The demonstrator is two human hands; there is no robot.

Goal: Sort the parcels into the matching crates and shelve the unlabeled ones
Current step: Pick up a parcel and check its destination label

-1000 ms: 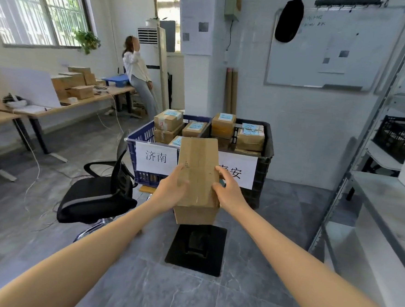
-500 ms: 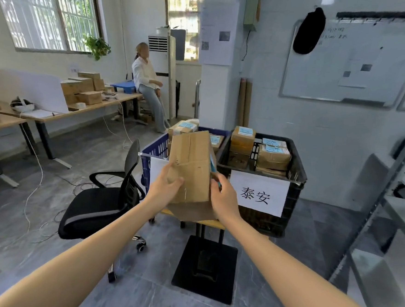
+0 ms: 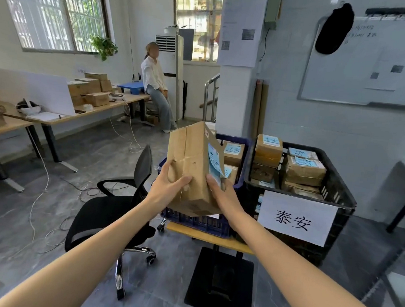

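I hold a brown cardboard parcel upright in front of me, tilted so a blue handwritten label shows on its right face. My left hand grips its lower left side and my right hand its lower right edge. Behind it stands a blue crate with labelled parcels; the parcel hides its front sign. To the right is a black crate with a white sign and several labelled parcels.
Both crates rest on a small wooden table with a black base. A black office chair stands left of it. Desks with boxes line the left wall, where a person sits. Cables trail across the floor. A metal shelf edge is at right.
The parcel has rotated in my hands so its labelled face turns into sight, and my view has shifted left, moving the crates rightward. Both hands keep their grip.
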